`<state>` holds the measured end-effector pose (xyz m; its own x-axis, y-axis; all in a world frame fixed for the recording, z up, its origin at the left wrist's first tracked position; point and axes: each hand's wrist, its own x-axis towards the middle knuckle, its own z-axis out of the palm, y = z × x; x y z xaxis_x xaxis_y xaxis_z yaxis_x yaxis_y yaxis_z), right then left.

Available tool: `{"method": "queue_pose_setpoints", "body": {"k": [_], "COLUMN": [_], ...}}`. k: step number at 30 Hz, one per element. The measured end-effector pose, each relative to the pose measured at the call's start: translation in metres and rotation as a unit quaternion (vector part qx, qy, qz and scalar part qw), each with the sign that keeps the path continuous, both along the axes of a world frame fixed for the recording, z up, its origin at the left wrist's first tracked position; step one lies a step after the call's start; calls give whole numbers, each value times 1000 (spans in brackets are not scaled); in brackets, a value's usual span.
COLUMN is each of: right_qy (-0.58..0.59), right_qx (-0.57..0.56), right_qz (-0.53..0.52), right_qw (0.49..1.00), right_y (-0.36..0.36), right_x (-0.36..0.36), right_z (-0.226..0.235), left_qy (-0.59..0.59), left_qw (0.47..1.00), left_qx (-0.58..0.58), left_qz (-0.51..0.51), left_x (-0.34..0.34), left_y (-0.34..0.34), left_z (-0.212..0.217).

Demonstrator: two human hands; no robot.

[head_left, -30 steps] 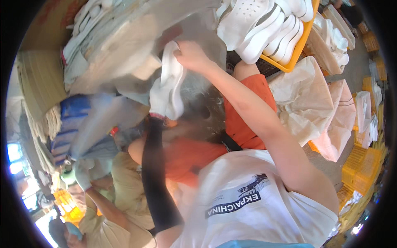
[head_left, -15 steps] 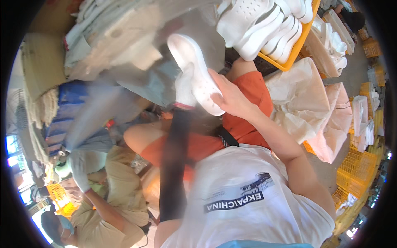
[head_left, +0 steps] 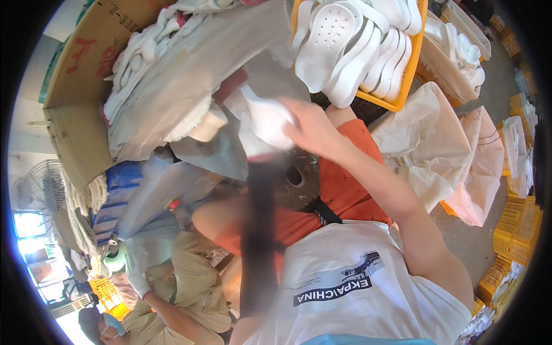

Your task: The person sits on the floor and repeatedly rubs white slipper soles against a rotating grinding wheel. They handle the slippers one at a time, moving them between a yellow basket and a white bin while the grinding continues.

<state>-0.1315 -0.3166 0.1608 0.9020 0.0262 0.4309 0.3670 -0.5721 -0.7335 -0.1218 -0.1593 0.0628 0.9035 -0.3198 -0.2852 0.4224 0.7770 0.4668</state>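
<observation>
Holding a white sole up over the lap

Scanning left to right. I see a cardboard box (head_left: 75,86) at far left, with a fan (head_left: 43,190) below it. Low left, a co-worker in khaki (head_left: 190,287) with a white glove (head_left: 138,276) is bent over their own work, well apart from the wearer's hands. Next comes a heap of grey cloth (head_left: 190,86) with white pieces on top and a tape roll (head_left: 207,123) at its lower edge.

In the middle, the left arm in a dark sleeve (head_left: 259,230) runs up, badly blurred. The left hand itself is hidden at the white sole (head_left: 264,121), so I cannot tell whether it grips or only props it. The right hand (head_left: 313,129) lies closed over the sole's right end, fingers wrapped onto it. The sole is in the air above the orange shorts (head_left: 345,190), in front of the cloth heap and not resting on any surface.

My read of the step: a single sole is held between both hands, being turned or looked over. Any next move calls for a sure hold from the right hand, since the left side is unclear.

Right of that is an orange crate (head_left: 405,95) packed with more white soles (head_left: 333,46), near the right hand but not touching it. Then come crumpled pale bags (head_left: 425,144), and yellow crates (head_left: 517,230) at far right.
</observation>
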Motion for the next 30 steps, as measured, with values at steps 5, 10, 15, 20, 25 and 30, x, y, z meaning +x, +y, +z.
{"method": "queue_pose_setpoints", "body": {"k": [5,10,15,20,25,30], "right_qy": [347,462,282,122,49,-33], "right_qx": [298,533,151,-22,-95,-67], "right_qz": [-3,-5,32,-7,-67,-37], "right_qw": [889,708,947,992,992,997], "right_y": [-24,3,37,47,64,54], "right_x": [-85,-94,-110,-97,3,22], "right_z": [-105,-111,-91,-69,-22,-52], "left_qy": [0,-4,66,-139,-172,-139], "left_qw": [999,984,991,914,980,989], "left_qx": [11,139,59,361,100,-54], "left_qz": [48,109,97,120,23,3], "left_x": [-7,8,8,8,98,129], "left_y": [-2,1,20,20,8,7], "left_z": [-56,-105,-75,-29,-43,-65]}}
